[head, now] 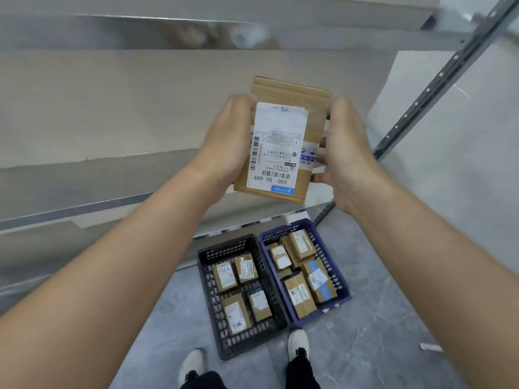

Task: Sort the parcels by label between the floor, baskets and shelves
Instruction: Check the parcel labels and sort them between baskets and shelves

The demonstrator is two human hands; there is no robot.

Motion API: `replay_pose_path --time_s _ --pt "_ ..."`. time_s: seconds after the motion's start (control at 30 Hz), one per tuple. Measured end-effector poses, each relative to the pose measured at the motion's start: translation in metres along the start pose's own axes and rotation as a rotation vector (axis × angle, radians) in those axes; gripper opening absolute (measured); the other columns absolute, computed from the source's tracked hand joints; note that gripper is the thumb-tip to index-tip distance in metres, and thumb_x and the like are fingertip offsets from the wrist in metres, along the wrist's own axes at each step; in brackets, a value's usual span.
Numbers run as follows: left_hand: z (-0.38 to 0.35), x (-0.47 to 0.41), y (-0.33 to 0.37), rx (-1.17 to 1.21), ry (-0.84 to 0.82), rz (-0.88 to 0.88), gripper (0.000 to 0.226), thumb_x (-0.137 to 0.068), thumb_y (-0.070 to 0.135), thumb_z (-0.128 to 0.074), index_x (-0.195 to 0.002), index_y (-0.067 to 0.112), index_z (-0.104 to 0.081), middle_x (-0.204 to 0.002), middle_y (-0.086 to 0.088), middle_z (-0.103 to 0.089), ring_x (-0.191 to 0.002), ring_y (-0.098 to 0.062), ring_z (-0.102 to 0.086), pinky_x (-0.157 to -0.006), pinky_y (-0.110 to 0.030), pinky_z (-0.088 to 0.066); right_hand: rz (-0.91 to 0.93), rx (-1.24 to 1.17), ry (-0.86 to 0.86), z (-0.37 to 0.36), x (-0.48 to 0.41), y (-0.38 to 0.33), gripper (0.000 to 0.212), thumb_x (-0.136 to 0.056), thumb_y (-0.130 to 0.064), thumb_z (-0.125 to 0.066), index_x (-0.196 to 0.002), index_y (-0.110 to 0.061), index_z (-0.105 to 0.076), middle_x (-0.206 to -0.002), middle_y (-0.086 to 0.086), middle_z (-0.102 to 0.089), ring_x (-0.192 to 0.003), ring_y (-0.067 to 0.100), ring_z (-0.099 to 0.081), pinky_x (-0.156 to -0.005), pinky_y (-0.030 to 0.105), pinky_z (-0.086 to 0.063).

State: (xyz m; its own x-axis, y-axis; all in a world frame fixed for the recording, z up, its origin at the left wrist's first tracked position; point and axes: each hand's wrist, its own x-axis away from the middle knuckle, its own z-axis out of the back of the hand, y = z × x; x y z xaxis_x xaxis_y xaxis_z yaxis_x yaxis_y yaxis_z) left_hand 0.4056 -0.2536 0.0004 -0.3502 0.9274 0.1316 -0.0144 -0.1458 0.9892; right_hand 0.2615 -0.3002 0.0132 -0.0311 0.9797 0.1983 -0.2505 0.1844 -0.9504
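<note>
I hold a brown cardboard parcel [292, 96] with a white shipping label in front of the shelves, its label facing me. My left hand [227, 141] grips its left side, and my right hand [345, 153] grips its right side with the thumb on the front. On the floor below stand a black basket [207, 290] and a blue basket [341, 287], side by side, each holding several labelled brown parcels.
Grey metal shelves [84, 203] run across the left and top, with a slanted upright post [438, 80] at the right. My two white shoes stand on the grey floor just in front of the baskets. A small white object lies on the floor at the right.
</note>
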Motion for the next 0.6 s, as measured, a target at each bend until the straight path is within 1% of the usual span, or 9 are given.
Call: replay_pose_path --time_s 0.03,0.1,0.13,0.2,0.33,0.43,0.5,0.57,0.6 --pt "-0.008 -0.003 -0.008 -0.017 0.033 0.011 0.045 -0.100 0.049 -0.026 -0.112 0.029 -0.065 -0.109 -0.001 -0.069 -0.093 -0.014 -0.069 -0.075 -0.033 -0.055 -0.004 0.003 -0.039 0.004 -0.012 0.009 0.048 -0.102 -0.052 -0.033 -0.130 -0.022 -0.058 -0.116 0.009 -0.081 -0.094 0.024 -0.080 -0.085 0.048 -0.064" --pt "-0.025 -0.006 -0.024 -0.032 0.102 0.046 0.044 -0.100 0.049 -0.026 -0.111 0.032 -0.065 -0.117 -0.002 -0.066 -0.098 -0.016 -0.068 -0.076 -0.035 -0.053 -0.020 0.008 -0.131 0.010 -0.033 0.026 0.042 -0.107 -0.047 -0.032 -0.129 -0.021 -0.057 -0.118 0.009 -0.080 -0.088 0.019 -0.078 -0.077 0.041 -0.062" --pt "-0.035 -0.007 -0.033 -0.038 0.136 0.064 0.044 -0.100 0.048 -0.026 -0.113 0.032 -0.064 -0.119 -0.003 -0.066 -0.098 -0.016 -0.068 -0.075 -0.034 -0.053 -0.035 0.012 -0.175 0.014 -0.042 0.036 0.042 -0.107 -0.048 -0.032 -0.128 -0.021 -0.057 -0.118 0.009 -0.080 -0.088 0.018 -0.078 -0.077 0.040 -0.063" --pt "-0.054 -0.008 -0.048 -0.054 0.199 0.095 0.043 -0.101 0.048 -0.027 -0.114 0.033 -0.064 -0.119 -0.002 -0.066 -0.097 -0.015 -0.068 -0.076 -0.032 -0.052 -0.059 0.018 -0.237 0.021 -0.059 0.054 0.050 -0.097 -0.055 -0.034 -0.124 -0.021 -0.060 -0.118 0.008 -0.080 -0.099 0.022 -0.078 -0.091 0.048 -0.064" --pt "-0.077 -0.013 -0.079 -0.026 0.334 0.206 0.039 -0.105 0.044 -0.026 -0.109 0.038 -0.065 -0.091 0.009 -0.074 -0.074 -0.004 -0.071 -0.064 -0.026 -0.056 -0.096 0.045 -0.324 0.028 -0.086 0.094 0.061 -0.083 -0.061 -0.034 -0.121 -0.022 -0.064 -0.115 0.006 -0.080 -0.110 0.029 -0.076 -0.101 0.060 -0.059" --pt "-0.086 -0.020 -0.103 -0.036 0.353 0.265 0.043 -0.106 0.041 -0.024 -0.092 0.041 -0.065 -0.073 0.012 -0.075 -0.067 -0.005 -0.072 -0.067 -0.030 -0.057 -0.132 0.061 -0.372 0.024 -0.102 0.124 0.063 -0.079 -0.062 -0.036 -0.118 -0.022 -0.066 -0.118 0.009 -0.079 -0.114 0.034 -0.074 -0.104 0.064 -0.056" --pt "-0.090 -0.027 -0.121 -0.035 0.330 0.297 0.057 -0.106 0.039 -0.024 -0.073 0.043 -0.070 -0.067 0.013 -0.074 -0.064 -0.005 -0.071 -0.066 -0.028 -0.058 -0.148 0.061 -0.389 0.021 -0.112 0.144 0.062 -0.080 -0.059 -0.038 -0.120 -0.019 -0.064 -0.120 0.013 -0.078 -0.115 0.037 -0.073 -0.104 0.065 -0.057" --pt "-0.091 -0.038 -0.145 -0.029 0.320 0.337 0.063 -0.106 0.039 -0.024 -0.065 0.049 -0.072 -0.067 0.011 -0.074 -0.071 -0.011 -0.072 -0.078 -0.032 -0.058 -0.157 0.064 -0.407 0.015 -0.125 0.168 0.054 -0.087 -0.055 -0.039 -0.121 -0.020 -0.062 -0.117 0.012 -0.080 -0.112 0.034 -0.075 -0.103 0.063 -0.059" --pt "-0.090 -0.044 -0.160 -0.011 0.329 0.350 0.058 -0.105 0.041 -0.025 -0.073 0.050 -0.072 -0.070 0.010 -0.074 -0.079 -0.015 -0.073 -0.086 -0.038 -0.057 -0.156 0.070 -0.416 0.011 -0.133 0.182 0.050 -0.090 -0.053 -0.038 -0.121 -0.021 -0.061 -0.114 0.009 -0.081 -0.110 0.031 -0.076 -0.102 0.061 -0.060"
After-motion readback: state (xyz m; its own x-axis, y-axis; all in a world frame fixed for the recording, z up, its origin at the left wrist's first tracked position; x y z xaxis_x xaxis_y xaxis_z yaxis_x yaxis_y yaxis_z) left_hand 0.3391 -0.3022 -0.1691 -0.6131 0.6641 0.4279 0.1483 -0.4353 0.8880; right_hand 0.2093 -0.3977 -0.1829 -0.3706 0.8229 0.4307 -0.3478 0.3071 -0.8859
